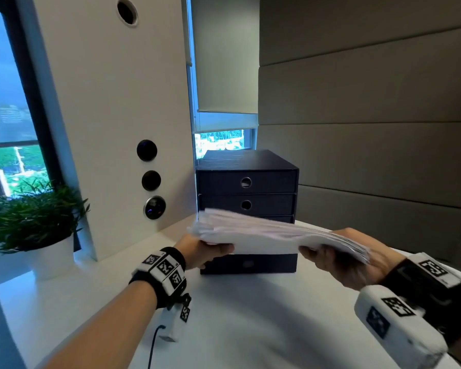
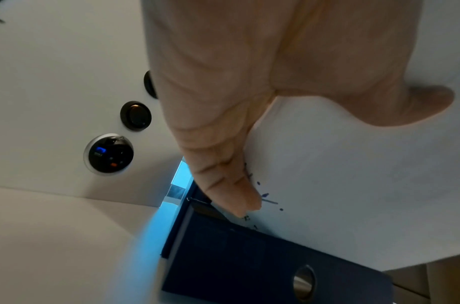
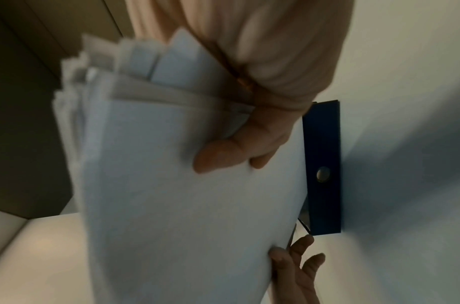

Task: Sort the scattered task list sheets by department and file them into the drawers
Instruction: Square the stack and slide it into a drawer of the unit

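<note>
Gripping a loose sheaf of thin white sheets [image 1: 272,235], both hands [image 1: 210,249] [image 1: 341,265] front the dark boxy drawers [image 1: 246,182].

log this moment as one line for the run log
left hand grips paper stack | right hand grips other end | stack held in front of drawer box | visible drawers closed

left hand [image 2: 249,86] under the white sheets [image 2: 353,195], fingers [image 2: 223,174] flat against the paper's underside, thumb out right; dark blue drawer unit [image 2: 236,267] below with metal pull ring [image 2: 304,281]; round wall controls [image 2: 109,154] left
</note>
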Available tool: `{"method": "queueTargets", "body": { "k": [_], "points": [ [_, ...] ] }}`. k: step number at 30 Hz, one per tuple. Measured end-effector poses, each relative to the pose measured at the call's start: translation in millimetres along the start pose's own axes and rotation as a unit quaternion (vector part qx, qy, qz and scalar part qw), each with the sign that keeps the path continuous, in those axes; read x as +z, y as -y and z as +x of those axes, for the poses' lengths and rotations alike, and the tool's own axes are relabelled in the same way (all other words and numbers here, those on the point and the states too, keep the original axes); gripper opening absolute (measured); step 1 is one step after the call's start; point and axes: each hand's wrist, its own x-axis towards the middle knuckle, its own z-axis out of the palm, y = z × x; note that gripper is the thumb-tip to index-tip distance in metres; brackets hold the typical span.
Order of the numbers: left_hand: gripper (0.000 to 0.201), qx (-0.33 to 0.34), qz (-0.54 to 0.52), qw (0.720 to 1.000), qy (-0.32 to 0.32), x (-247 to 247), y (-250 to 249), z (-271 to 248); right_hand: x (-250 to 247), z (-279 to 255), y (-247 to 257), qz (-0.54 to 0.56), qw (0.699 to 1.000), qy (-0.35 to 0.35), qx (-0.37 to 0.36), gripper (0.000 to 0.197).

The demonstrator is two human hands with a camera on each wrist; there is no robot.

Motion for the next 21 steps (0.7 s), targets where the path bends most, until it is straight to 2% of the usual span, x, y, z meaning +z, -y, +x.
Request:
{"method": "queueTargets", "body": {
  "k": [2, 5, 8, 9, 11, 15, 17, 19, 21],
  "points": [
    [0.035, -0.032, -0.02, 0.999, -0.001, 1.9, -3.4, 5.9, -0.1, 8.1, 3.4, 0.029, 0.999, -0.016, -0.044, 0.051],
    [0.055, -0.087, -0.06, 0.993, 0.044, 1.8, 2.1, 17.6, -2.6, 17.8, 15.2, 0.074, 0.992, -0.058, -0.081, 0.024],
    [0.091, -0.106, -0.086, 0.986, 0.094, -1.5, 4.2, 22.4, -9.9, 23.2, 23.7, 0.095, 0.991, -0.059, -0.079, 0.02],
    [0.101, -0.11, -0.088, 0.984, 0.107, -2.2, 4.6, 24.0, -12.0, 23.8, 23.9, 0.092, 0.991, -0.056, -0.077, 0.027],
    [0.102, -0.113, -0.095, 0.981, 0.123, -1.8, 6.1, 24.9, -20.7, 25.6, 23.8, 0.079, 0.994, -0.044, -0.063, 0.053],
    [0.106, -0.137, -0.146, 0.97, 0.138, -0.7, 9.9, 25.5, -25.5, 21.3, 18.8, 0.082, 0.994, 0.001, -0.071, 0.082],
    [0.111, -0.138, -0.195, 0.961, 0.137, 0.8, 10.0, 25.3, -23.2, 17.0, 18.9, 0.083, 0.993, 0.005, -0.089, 0.088],
    [0.114, -0.128, -0.257, 0.949, 0.13, 1.8, 11.0, 23.3, -19.2, 13.9, 18.7, 0.071, 0.993, 0.012, -0.089, 0.076],
    [0.12, -0.123, -0.332, 0.926, 0.132, 2.5, 13.5, 18.3, -14.9, 13.5, 14.5, 0.049, 0.996, -0.001, -0.079, 0.047]
  ]
}}
